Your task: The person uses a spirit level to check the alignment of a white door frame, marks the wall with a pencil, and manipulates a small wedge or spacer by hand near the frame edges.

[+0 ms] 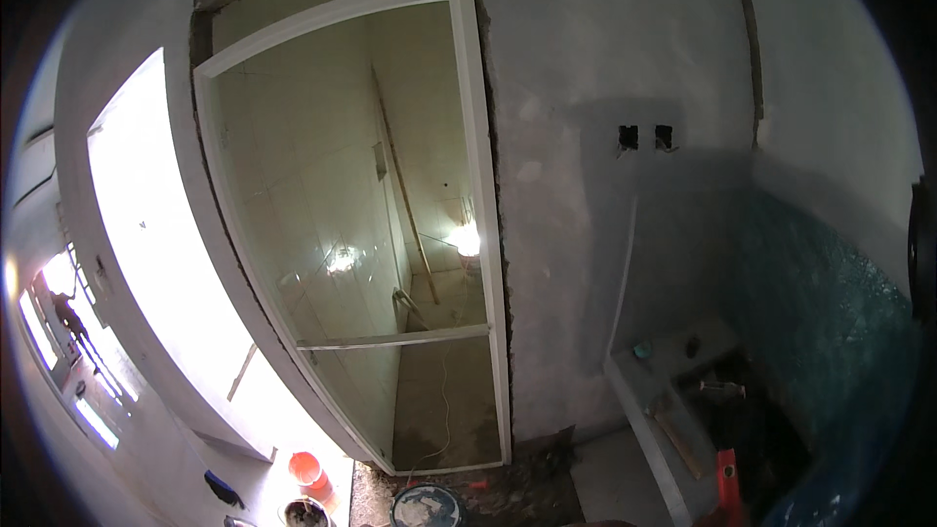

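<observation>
Neither of my hands shows clearly in the head view. A red bar with a small pale spot near its top end (728, 490), perhaps a spirit level, stands up from the lower edge at the right. Whatever supports it lies outside the picture. Just left of it, a low grey ledge (652, 432) runs along a recess, and a long strip of wood (680, 444) lies on it. A small teal item (641, 350) and a dark lump (693, 344) rest at the ledge's far end. A light-handled tool (722, 388) lies over the dark recess.
A white door frame (476, 166) with a crossbar (400, 340) opens onto a tiled room with a bright lamp (467, 239) and a leaning pole (405, 185). Buckets, one orange (306, 469) and one dark-rimmed (427, 507), stand below. Two socket holes (646, 138) pierce the grey wall.
</observation>
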`<state>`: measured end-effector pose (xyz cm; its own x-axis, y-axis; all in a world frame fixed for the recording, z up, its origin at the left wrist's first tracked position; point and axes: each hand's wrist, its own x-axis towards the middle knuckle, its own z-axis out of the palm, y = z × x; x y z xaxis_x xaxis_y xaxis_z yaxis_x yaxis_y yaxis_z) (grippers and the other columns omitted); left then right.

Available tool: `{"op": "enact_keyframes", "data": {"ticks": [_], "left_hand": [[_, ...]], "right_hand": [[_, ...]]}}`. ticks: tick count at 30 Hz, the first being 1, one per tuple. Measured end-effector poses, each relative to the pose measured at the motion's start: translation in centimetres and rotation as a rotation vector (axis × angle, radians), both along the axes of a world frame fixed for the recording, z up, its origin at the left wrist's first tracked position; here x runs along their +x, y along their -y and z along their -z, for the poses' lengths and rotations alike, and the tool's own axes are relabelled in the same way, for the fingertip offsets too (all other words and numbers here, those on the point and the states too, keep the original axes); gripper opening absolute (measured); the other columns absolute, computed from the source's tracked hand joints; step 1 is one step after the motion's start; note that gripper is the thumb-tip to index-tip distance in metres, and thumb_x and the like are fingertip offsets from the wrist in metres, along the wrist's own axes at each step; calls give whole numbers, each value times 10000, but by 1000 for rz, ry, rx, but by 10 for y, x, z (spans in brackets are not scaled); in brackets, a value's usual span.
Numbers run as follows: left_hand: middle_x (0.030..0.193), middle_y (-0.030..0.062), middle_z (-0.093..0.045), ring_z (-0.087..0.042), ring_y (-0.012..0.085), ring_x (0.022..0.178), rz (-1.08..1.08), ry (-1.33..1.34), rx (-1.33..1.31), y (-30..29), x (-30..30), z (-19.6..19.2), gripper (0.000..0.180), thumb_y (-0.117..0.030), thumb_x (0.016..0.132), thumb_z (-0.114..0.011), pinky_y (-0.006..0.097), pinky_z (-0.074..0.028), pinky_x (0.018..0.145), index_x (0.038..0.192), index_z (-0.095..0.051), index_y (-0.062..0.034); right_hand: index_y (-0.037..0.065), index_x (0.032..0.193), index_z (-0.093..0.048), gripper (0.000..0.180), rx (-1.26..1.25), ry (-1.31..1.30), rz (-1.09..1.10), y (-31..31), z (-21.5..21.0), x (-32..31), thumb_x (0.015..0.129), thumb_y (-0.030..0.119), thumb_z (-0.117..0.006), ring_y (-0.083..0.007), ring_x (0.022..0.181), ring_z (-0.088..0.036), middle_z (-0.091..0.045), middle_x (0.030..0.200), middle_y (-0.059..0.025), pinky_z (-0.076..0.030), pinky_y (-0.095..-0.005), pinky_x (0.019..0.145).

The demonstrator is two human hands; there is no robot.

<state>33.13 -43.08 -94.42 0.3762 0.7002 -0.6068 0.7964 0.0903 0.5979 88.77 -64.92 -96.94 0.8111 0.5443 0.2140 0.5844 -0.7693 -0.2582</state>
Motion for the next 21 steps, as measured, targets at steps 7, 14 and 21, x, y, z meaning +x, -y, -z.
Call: {"op": "enact_keyframes", "data": {"ticks": [7,14,21], "left_hand": [[1188,130,-687,-642,306,1091,-10,-35,22,17,18,-2,388,-327,897,-675,441,-502,956,1198,-679,-82],[1202,118,-691,-635,321,1116,88,-80,87,94,-17,53,398,-368,882,-684,450,-485,991,1185,-697,-110],[1216,107,-695,-628,336,1141,27,-239,-167,195,-38,97,409,-409,867,-694,459,-467,1026,1171,-716,-137]], "right_hand": [[27,1253,-582,347,-45,66,36,12,24,19,957,208,-592,-369,1154,-581,-613,1205,-183,-484,-468,951],[26,1348,-546,417,103,474,19,109,85,19,988,234,-576,-370,1223,-563,-594,1296,-184,-475,-471,998],[-15,1041,-674,168,56,-418,-434,82,25,-95,911,61,-599,-334,944,-647,-667,1033,-182,-518,-414,831]]}}
